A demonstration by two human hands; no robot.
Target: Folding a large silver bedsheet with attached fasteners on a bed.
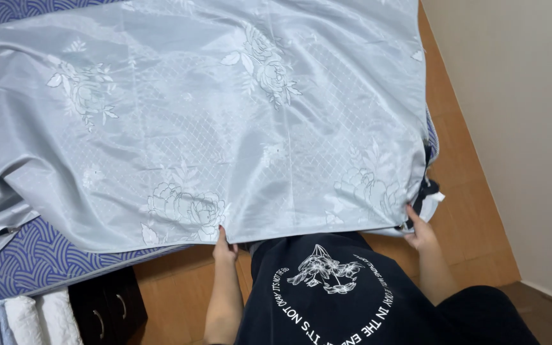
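Note:
A shiny pale grey sheet [212, 121] with a white flower pattern lies spread over a mattress whose blue wave-patterned cover [33, 259] shows at the lower left. My left hand [224, 246] grips the sheet's near edge at the middle. My right hand [418, 231] pinches the same edge at its right corner, beside a black strap on the mattress corner. Both arms reach forward from my black printed shirt [346, 300].
A wooden floor [474, 217] runs along the mattress's right side up to a plain white wall [519, 115]. A dark drawer unit [107, 310] with handles stands under the bed at lower left, next to folded white towels [39, 319].

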